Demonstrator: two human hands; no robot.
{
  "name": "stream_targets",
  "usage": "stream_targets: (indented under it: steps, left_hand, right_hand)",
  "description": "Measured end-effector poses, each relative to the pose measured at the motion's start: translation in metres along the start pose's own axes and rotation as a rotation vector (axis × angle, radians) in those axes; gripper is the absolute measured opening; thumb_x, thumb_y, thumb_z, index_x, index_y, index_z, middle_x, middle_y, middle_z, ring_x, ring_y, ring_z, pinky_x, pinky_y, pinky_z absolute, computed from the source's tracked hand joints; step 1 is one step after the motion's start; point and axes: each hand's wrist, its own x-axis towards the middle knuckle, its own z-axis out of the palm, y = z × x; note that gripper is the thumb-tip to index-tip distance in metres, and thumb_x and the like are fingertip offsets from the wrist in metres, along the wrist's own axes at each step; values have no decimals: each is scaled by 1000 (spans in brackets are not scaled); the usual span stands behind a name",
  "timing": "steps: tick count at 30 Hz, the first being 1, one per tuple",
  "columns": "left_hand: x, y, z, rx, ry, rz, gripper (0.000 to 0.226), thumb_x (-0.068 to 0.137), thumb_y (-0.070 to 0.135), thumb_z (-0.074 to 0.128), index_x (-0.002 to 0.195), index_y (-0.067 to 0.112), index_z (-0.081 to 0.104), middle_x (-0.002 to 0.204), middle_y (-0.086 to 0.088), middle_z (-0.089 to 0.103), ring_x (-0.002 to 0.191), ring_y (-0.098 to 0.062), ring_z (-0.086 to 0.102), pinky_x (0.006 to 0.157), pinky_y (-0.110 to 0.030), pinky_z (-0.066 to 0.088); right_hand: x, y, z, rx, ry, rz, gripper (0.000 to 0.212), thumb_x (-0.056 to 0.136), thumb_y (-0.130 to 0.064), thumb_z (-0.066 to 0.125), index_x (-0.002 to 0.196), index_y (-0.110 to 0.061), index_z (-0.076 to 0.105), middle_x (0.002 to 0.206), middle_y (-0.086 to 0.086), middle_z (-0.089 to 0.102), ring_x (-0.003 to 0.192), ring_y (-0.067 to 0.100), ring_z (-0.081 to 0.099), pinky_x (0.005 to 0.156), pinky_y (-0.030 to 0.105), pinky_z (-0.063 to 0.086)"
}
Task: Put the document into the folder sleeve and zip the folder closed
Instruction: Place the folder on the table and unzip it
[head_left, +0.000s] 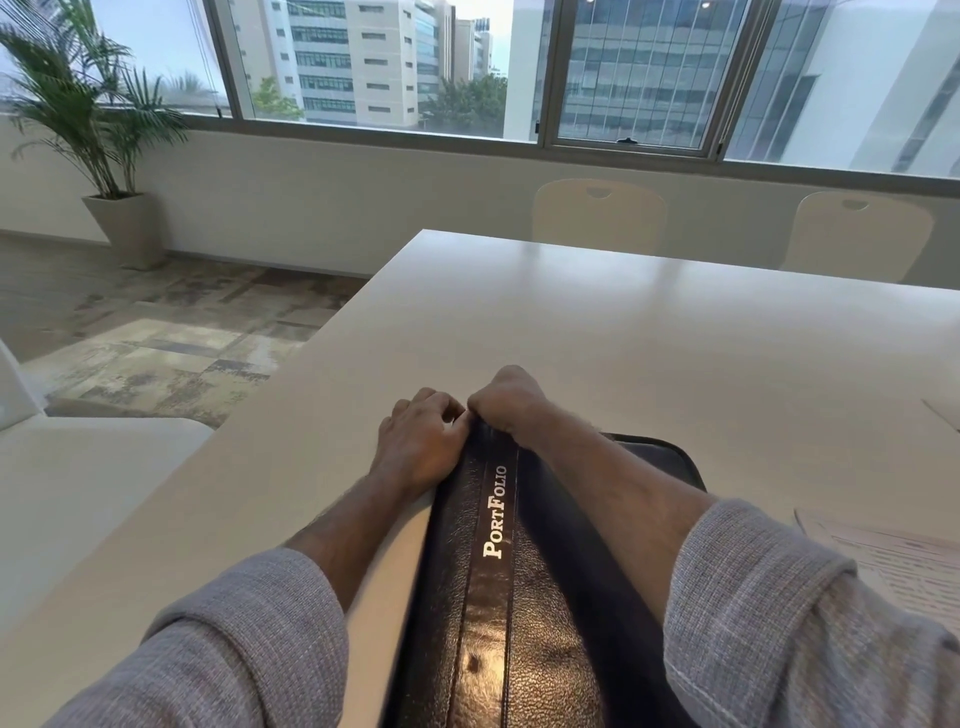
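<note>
On the counter (597, 322) stands the black folder (519, 571), spine up, long axis running away from the person. Both hands, left (421, 447) and right (506, 400), curl at its far end, seemingly pinching the zipper; contents are hidden.

An office meeting room, by the look of it; a long white tabletop (597, 332) fills the middle; two pale chairs (598, 215) stand at 1 o'clock; a wide window (395, 67) at 12 o'clock shows office blocks; a potted palm (88, 114) stands at 10 o'clock; printed papers (893, 566) lie at 4 o'clock.
</note>
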Motion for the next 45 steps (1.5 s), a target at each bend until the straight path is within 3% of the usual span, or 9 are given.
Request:
stream_targets:
  steps: [11, 15, 17, 19, 21, 24, 31, 39, 45]
  left_hand:
    - [-1, 1, -1, 13, -12, -20, 27, 99, 46, 43, 103, 26, 60, 109, 8, 55, 107, -15, 45, 94, -39, 36]
    - [0, 0, 0, 8, -11, -23, 24, 100, 45, 42, 99, 28, 59, 105, 10, 53, 104, -14, 43, 90, -36, 32]
    - [1, 0, -1, 9, -11, -28, 22, 101, 41, 40, 97, 27, 56, 104, 8, 52, 104, -15, 44, 90, -36, 32]
    - [2, 0, -1, 1, -14, -38, 21, 102, 38, 38, 96, 26, 55, 103, 6, 52, 104, -17, 44, 91, -36, 33]
    - [0, 0, -2, -5, -7, -40, 21, 103, 36, 38, 96, 25, 54, 103, 6, 52, 104, -17, 44, 91, -35, 32]
    - [-1, 0, -3, 2, -7, -32, 20, 103, 35, 38, 97, 24, 54, 105, 4, 52, 104, -17, 43, 95, -38, 34]
    - [-3, 3, -6, 13, -13, -28, 23, 103, 36, 38, 95, 23, 54, 107, 1, 56, 106, -19, 45, 99, -41, 36]
    - [-2, 1, -4, 12, -14, -38, 24, 103, 37, 39, 94, 22, 56, 105, 2, 55, 104, -18, 45, 97, -40, 36]
    - [1, 0, -2, 30, -18, -40, 25, 103, 38, 40, 93, 23, 57, 103, 4, 55, 103, -18, 45, 93, -38, 35]
  right_hand:
    - [1, 0, -4, -109, 18, -26, 15, 67, -10, 66, 55, -8, 56, 55, 2, 56, 50, 17, 55, 44, 22, 37]
    - [2, -2, -4, -102, 7, -15, 16, 67, -10, 65, 54, -9, 55, 51, 1, 54, 48, 17, 53, 45, 23, 37]
    - [3, -7, -2, -33, -41, -7, 22, 70, -6, 63, 51, -10, 52, 44, 1, 50, 40, 16, 49, 40, 21, 36]
    - [2, -12, 0, 20, -102, -5, 23, 75, -3, 61, 55, -9, 52, 50, 3, 51, 44, 17, 50, 43, 22, 40]
    - [1, -14, 1, 2, -137, -8, 20, 78, -5, 61, 59, -8, 54, 57, 4, 53, 53, 19, 54, 48, 24, 43]
    - [2, -10, -3, -54, -155, 11, 18, 78, -8, 61, 62, -9, 54, 58, 5, 54, 49, 17, 52, 44, 20, 40]
    - [6, 16, -24, -231, -87, 3, 13, 76, -9, 63, 64, -7, 58, 71, 8, 61, 66, 22, 59, 55, 26, 44]
    - [1, 66, -68, -238, 19, 99, 23, 75, -8, 63, 56, -9, 50, 57, 5, 47, 60, 22, 47, 54, 26, 36]
    - [-8, 99, -95, -149, 136, 177, 22, 69, -12, 66, 54, -7, 52, 52, 6, 50, 55, 24, 50, 55, 28, 39]
